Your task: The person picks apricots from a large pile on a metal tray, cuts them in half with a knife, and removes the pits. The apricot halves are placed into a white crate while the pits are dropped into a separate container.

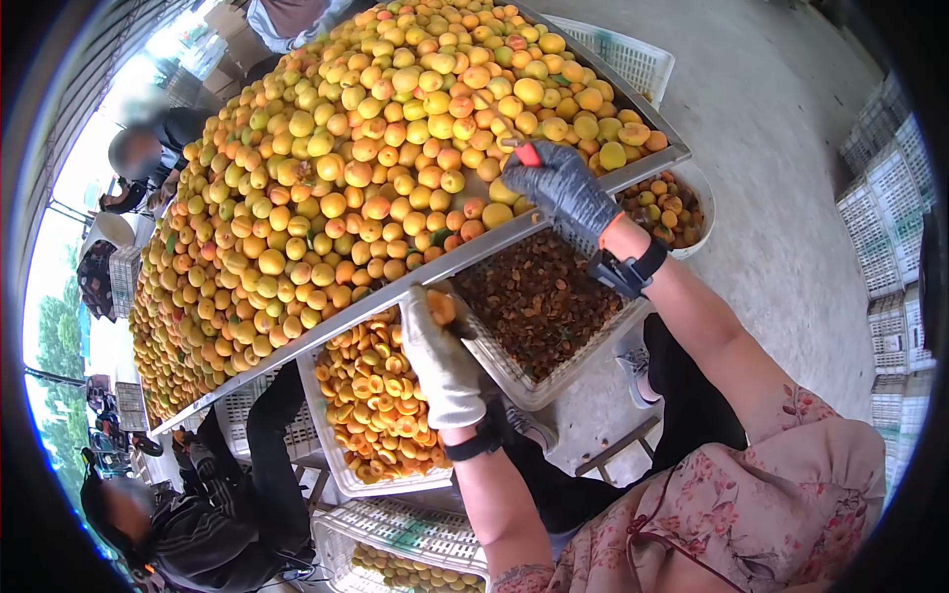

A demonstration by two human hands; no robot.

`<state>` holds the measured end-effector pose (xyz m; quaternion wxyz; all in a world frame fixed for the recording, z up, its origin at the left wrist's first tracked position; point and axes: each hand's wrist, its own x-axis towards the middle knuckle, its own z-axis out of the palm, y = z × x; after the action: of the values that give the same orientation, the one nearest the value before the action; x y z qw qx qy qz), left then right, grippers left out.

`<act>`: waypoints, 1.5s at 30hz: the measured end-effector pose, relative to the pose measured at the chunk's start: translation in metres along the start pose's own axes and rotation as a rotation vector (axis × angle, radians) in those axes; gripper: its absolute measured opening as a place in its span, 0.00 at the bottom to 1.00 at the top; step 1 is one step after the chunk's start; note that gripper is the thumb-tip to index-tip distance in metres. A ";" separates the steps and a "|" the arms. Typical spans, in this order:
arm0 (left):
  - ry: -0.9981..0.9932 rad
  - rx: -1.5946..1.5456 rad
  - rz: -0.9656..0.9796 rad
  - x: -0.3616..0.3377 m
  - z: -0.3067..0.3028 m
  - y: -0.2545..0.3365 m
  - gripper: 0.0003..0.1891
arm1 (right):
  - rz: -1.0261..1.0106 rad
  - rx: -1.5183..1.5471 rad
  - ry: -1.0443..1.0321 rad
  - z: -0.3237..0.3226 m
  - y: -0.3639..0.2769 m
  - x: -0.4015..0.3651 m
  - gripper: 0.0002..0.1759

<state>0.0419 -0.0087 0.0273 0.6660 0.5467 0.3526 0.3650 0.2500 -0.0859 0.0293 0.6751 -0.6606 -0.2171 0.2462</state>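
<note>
My left hand, in a white work glove, is closed around an apricot, just below the metal rim of the sorting table. Dark smudges mark the glove's fingers. My right hand wears a grey glove and grips a tool by its red handle. Its thin metal end overlaps the apricots on the table, and its exact kind is hard to make out. Beneath my left hand, a white crate holds apricot halves. Between my hands, another crate is filled with brown apricot pits.
A large heap of apricots covers the table. A white tub with fruit stands under its right corner. Co-workers sit along the left side. Stacked crates line the right, and another crate sits near my legs.
</note>
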 end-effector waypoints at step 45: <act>-0.044 0.016 0.040 -0.009 -0.029 0.003 0.18 | -0.431 -1.295 -0.524 0.009 0.025 0.088 0.13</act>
<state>0.0123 -0.0023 0.0262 0.6618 0.5670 0.3298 0.3630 0.3119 -0.0239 0.0022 0.1087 -0.7893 -0.5989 0.0801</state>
